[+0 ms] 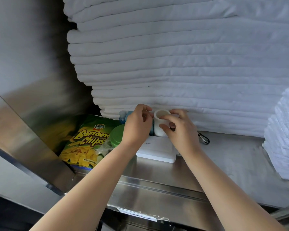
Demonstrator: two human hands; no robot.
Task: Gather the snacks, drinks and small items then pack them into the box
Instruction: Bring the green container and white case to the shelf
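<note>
A small white jar (160, 121) stands on the steel shelf (223, 157) against a stack of white linens. My right hand (177, 129) curls its thumb and fingers round the jar. My left hand (137, 125) is beside the jar with its fingers curled near the jar's rim, over a blue item (151, 127) that is mostly hidden. A bag of banana chips (85, 140) lies at the left. Next to the bag sits a green-lidded container (116, 135). A flat white power bank (157, 151) lies under my wrists. A small blue bottle (122, 116) stands behind.
The tall stack of folded white linens (182, 64) fills the back of the shelf. A second white stack (284, 130) stands at the right. A black carabiner (204, 139) lies right of my right hand. A steel wall (32, 80) closes the left side.
</note>
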